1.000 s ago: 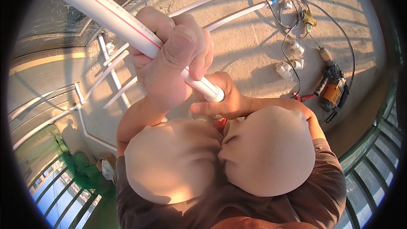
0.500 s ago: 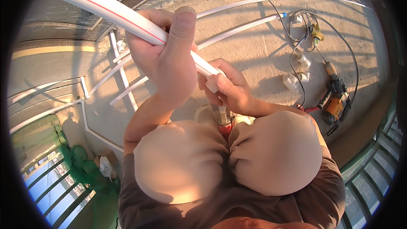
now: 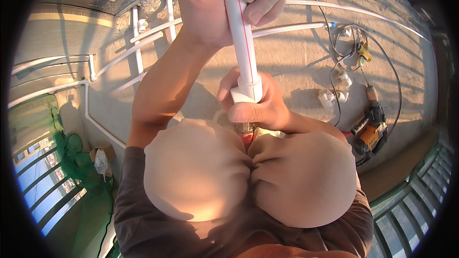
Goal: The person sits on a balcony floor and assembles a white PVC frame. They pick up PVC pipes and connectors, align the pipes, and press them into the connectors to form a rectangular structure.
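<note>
My left hand [image 3: 210,7] is wrapped round a white plastic pipe [image 3: 245,50] with a red stripe, which runs almost straight away from me and out past the top edge. Its near end sits in a white pipe elbow [image 3: 249,91]. Closed round that elbow, my right hand [image 3: 265,105] has its thumb along the near side. Just below it, between my knees, part of a metal and red object [image 3: 246,131] shows; my hand and knees hide the rest, so I cannot tell its kind.
An orange and black power drill [image 3: 370,134] lies on the concrete floor at right, near a cable and a yellow socket block [image 3: 364,53]. Small white fittings in bags [image 3: 330,98] lie nearby. More white pipes [image 3: 296,27] stretch across the floor. Green netting [image 3: 71,157] hangs by railings at left.
The pipe has swung from slanting toward the far left to pointing nearly straight away. My left hand has moved right and farther off. My right hand has turned with the elbow, which shows more now.
</note>
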`<action>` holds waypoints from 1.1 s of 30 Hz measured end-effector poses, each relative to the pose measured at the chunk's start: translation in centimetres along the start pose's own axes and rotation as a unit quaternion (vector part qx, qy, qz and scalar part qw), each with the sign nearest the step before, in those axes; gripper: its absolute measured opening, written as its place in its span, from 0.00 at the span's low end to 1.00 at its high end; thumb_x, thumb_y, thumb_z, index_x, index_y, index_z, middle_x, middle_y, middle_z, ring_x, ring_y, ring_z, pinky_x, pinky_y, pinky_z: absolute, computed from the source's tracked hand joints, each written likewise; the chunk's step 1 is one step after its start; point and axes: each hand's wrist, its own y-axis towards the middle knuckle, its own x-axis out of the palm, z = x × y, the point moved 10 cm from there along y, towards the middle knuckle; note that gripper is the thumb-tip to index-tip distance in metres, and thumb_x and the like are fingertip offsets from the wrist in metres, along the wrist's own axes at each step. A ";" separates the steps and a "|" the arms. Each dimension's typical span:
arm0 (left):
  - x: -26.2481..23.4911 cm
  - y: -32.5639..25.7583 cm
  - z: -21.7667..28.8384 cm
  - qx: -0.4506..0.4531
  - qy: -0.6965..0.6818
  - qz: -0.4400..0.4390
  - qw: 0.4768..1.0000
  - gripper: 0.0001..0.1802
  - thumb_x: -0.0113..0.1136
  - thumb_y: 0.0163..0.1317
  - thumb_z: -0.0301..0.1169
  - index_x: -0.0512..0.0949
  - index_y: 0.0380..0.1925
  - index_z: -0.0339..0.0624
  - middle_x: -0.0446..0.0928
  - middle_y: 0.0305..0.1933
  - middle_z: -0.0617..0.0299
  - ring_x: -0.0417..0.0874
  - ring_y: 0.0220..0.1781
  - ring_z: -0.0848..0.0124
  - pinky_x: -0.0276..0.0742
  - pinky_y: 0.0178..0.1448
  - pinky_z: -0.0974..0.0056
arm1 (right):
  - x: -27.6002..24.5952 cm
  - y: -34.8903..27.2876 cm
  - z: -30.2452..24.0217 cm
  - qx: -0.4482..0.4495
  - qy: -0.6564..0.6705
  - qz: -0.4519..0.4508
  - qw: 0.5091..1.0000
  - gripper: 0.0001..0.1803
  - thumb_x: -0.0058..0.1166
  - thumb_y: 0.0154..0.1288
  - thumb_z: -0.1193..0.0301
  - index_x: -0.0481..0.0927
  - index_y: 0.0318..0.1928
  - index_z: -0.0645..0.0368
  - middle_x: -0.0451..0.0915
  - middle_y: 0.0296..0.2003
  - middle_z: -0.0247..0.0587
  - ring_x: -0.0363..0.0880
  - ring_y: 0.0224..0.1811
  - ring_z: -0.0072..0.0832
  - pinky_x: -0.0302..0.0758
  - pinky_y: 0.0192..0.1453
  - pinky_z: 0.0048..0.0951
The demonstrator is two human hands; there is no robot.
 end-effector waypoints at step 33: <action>4.6 -2.0 -3.2 0.030 0.085 0.065 0.994 0.15 0.63 0.56 0.15 0.68 0.30 0.45 0.70 0.19 0.59 0.67 0.16 0.74 0.62 0.21 0.66 | -2.3 -3.1 2.9 -0.033 -0.005 0.095 0.995 0.11 0.74 0.61 0.76 0.80 0.31 0.59 0.80 0.29 0.33 0.76 0.32 0.23 0.70 0.37 0.29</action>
